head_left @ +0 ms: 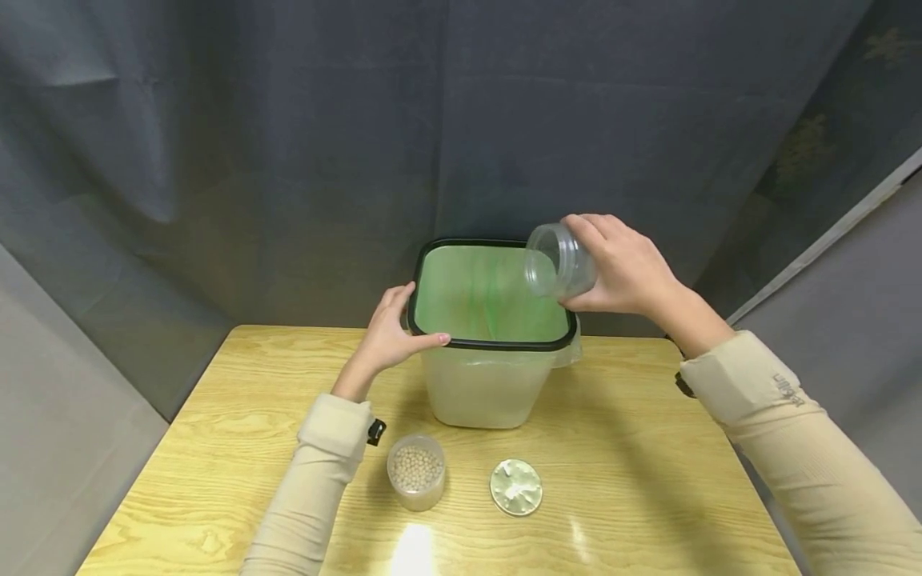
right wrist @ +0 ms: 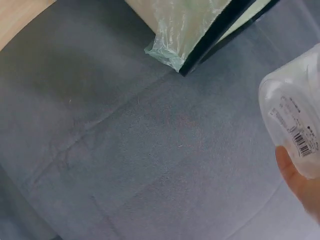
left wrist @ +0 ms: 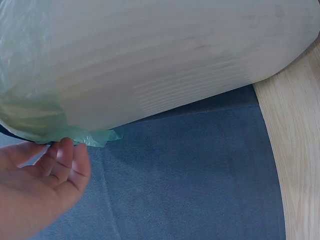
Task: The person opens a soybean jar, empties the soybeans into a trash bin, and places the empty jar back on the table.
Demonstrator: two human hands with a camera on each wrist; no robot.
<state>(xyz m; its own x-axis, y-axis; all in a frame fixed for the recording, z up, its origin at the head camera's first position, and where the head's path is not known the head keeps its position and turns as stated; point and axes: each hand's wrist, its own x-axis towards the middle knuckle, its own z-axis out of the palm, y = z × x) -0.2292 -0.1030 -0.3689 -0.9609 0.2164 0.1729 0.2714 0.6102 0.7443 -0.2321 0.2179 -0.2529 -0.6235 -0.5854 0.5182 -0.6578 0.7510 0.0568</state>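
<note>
A pale trash bin with a black rim stands at the back of the table, lined with a thin green bag. My left hand grips its rim at the front left corner, fingers on the side and thumb over the front edge. In the left wrist view its fingers curl under the rim beside the bag's edge. Over the bin's right side, my right hand holds a clear plastic jar tipped on its side, mouth to the left. A barcode label shows on the jar in the right wrist view.
On the wooden table, a tub of small round beige balls stands in front of the bin, near the left forearm. Right of it lies a round silvery lid. A dark grey curtain hangs right behind the bin.
</note>
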